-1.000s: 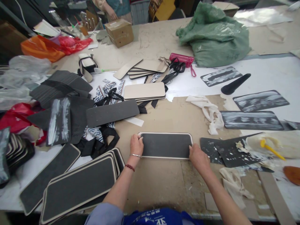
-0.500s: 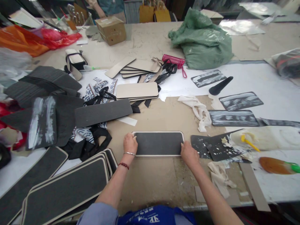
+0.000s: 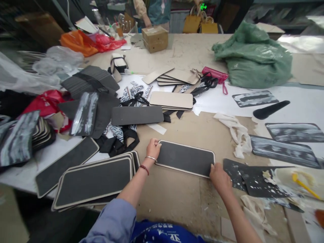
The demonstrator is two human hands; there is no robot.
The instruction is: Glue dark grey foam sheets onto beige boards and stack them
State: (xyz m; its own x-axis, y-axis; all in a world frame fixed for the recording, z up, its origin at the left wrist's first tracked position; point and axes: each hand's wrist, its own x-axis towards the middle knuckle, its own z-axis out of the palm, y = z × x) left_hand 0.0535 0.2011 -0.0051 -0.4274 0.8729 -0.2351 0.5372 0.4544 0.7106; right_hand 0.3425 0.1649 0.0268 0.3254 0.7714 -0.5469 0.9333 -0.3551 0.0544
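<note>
A dark grey rectangular panel with rounded corners and a pale border lies in front of me, over the brown board. At its left end my left hand grips the edge, thumb near the upper corner. The right end is pinched by my right hand near the lower corner. To the left of my left forearm sits a stack of similar bordered panels. A plain dark grey strip and several beige panels rest beyond the held panel.
At right are glue-smeared dark panels, a crumpled cloth, a black tapered object and a yellow brush. Farther back stand a green sack and a cardboard box. A co-worker is across the table.
My view has swung left, so things appear farther right. The panel, level before, now slants down to the right in the picture; both hands still hold its ends.
</note>
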